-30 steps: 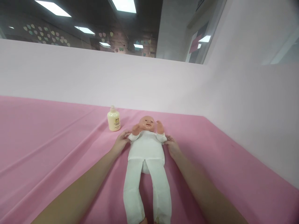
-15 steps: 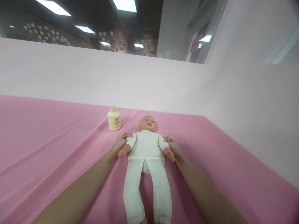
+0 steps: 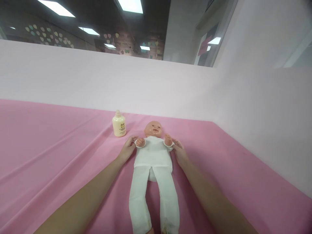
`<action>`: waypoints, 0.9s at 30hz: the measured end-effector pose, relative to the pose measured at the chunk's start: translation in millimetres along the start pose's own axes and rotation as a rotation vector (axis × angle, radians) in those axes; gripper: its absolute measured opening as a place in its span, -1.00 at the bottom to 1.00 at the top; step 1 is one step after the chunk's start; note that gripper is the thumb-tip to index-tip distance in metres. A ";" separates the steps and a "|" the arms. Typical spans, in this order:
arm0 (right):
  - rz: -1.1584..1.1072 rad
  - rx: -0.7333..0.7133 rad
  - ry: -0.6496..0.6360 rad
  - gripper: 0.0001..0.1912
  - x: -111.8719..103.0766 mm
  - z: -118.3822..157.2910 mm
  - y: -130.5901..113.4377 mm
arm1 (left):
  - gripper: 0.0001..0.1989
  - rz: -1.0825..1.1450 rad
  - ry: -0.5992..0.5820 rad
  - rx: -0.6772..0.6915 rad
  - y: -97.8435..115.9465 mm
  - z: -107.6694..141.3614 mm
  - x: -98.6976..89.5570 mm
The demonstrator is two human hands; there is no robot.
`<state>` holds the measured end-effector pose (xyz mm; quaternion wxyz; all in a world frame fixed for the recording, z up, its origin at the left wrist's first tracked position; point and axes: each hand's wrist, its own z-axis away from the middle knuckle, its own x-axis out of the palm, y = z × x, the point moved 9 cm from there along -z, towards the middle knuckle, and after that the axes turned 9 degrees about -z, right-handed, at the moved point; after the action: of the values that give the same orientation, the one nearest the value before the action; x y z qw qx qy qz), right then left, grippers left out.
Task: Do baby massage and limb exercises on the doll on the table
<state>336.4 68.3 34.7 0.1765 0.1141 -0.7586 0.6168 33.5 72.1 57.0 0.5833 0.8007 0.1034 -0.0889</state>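
A baby doll (image 3: 153, 156) with a white cloth body lies on its back, head away from me and legs toward me. Both its arms are raised, so the small plastic hands point upward near the chest. My left hand (image 3: 127, 148) is closed on the doll's arm at the left, fingers behind the white sleeve. At the other side my right hand (image 3: 179, 150) grips the arm on the right, fingertips against the sleeve. The fingers of both hands are partly hidden by the doll's arms.
A pale yellow pump bottle (image 3: 119, 126) stands upright left of the doll's head. Pink cloth (image 3: 60, 139) with several folds covers the surface. A white wall (image 3: 109, 81) rises behind, with a dark window (image 3: 146, 26) above it, and another white wall stands at the right.
The doll's arms have swung from pointing down beside its body to folded upward, with my hands at them. The doll's body and the bottle have stayed in place.
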 end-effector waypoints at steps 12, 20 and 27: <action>0.150 -0.182 0.042 -0.46 -3.3 4.7 -18.9 | -0.43 -0.135 0.025 -0.054 -14.6 -0.5 -3.0; 0.377 -0.176 0.026 -0.49 -3.7 3.3 -14.7 | -0.46 -0.203 0.066 0.006 -15.4 -3.1 -5.0; 0.382 -0.182 0.051 -0.42 -9.5 1.7 -8.2 | -0.43 -0.230 0.058 0.010 -21.6 -6.1 -6.4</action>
<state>348.1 64.5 37.9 0.0850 -0.0641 -0.8144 0.5705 21.7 84.0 40.8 0.5621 0.7887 0.2108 -0.1324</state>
